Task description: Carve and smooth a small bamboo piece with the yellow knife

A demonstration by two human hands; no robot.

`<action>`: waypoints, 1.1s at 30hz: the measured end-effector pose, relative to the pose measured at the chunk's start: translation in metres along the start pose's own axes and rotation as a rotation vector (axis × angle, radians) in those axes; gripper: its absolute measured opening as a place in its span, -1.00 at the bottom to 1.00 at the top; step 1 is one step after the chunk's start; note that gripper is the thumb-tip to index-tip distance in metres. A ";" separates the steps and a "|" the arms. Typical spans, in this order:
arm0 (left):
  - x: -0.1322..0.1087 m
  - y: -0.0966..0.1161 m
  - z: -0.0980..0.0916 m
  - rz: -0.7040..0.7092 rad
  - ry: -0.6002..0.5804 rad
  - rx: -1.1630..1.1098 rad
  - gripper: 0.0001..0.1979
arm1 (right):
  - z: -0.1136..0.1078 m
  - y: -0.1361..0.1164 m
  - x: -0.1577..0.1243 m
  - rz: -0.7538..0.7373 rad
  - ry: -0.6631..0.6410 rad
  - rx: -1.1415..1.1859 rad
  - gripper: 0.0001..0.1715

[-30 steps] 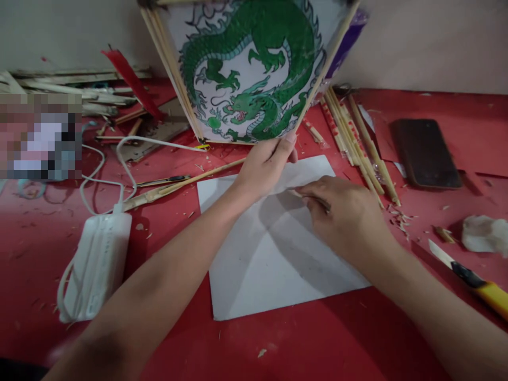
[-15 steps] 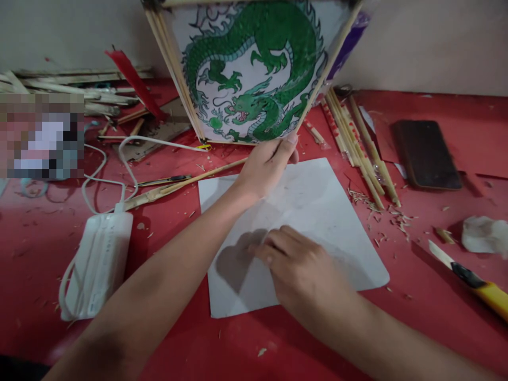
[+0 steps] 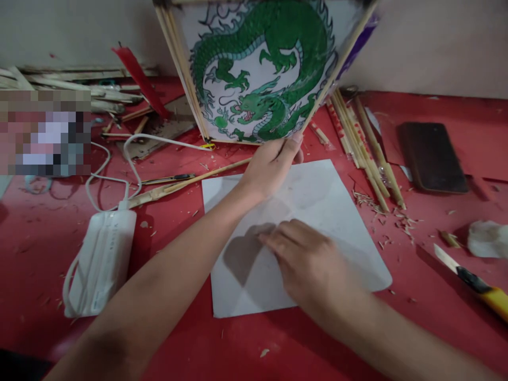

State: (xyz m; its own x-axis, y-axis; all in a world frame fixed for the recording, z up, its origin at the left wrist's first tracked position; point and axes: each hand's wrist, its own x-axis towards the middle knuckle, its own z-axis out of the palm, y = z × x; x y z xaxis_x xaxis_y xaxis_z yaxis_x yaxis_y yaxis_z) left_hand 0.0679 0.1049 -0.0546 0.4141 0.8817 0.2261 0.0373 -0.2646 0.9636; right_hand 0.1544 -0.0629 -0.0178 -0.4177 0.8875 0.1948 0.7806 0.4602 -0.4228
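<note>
A bamboo-framed panel with a painted green dragon (image 3: pixel 278 58), resembling the side of a lantern, stands tilted at the top of the view. At its lower right corner my left hand (image 3: pixel 273 164) grips the frame, thumb in front, with the other fingers mostly hidden. Below lies a white sheet (image 3: pixel 329 185) with a rounded corner. Over its middle, my right hand (image 3: pixel 304 251) is closed in a pinch, its fingertips low against the sheet. Whatever the pinch holds, if anything, I cannot make out. A dark shadow falls on the sheet left of these fingers.
A white power bank (image 3: pixel 101 262) with a cable stands at left, near a split bamboo strip (image 3: pixel 162 194). Bamboo sticks (image 3: pixel 367 153), a dark rectangular block (image 3: pixel 432 156) and a yellow-handled knife (image 3: pixel 476 280) lie at right. Behind is a red candle (image 3: pixel 141 79). Shavings litter the red table (image 3: pixel 186 338).
The whole scene has shifted slightly to the right in view. My left hand keeps its grip on the frame, and my right hand stays pinched over the sheet.
</note>
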 end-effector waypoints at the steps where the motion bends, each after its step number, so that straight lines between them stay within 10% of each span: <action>1: 0.000 0.000 0.000 0.004 -0.003 -0.002 -0.43 | 0.003 -0.009 -0.004 -0.023 -0.034 0.006 -0.57; 5: 0.000 -0.002 0.000 0.013 -0.011 -0.009 -0.44 | 0.002 -0.011 -0.007 -0.032 -0.111 -0.009 -0.55; 15: 0.001 -0.004 -0.001 0.011 -0.012 0.015 -0.44 | -0.039 0.106 0.024 0.445 0.182 -0.268 -0.70; 25: -0.007 0.007 0.000 0.136 -0.135 0.072 -0.62 | -0.055 0.104 0.028 0.717 0.306 1.067 -0.73; 33: -0.009 0.007 0.002 0.129 -0.147 0.041 -0.69 | -0.061 0.100 0.031 0.851 0.224 1.412 -0.75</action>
State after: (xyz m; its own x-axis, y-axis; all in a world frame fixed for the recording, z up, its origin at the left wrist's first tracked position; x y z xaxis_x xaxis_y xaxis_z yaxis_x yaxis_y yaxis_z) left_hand 0.0663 0.0940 -0.0498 0.5459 0.7738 0.3213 0.0110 -0.3901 0.9207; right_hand 0.2476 0.0121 -0.0005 0.0466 0.8998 -0.4338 -0.3242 -0.3972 -0.8586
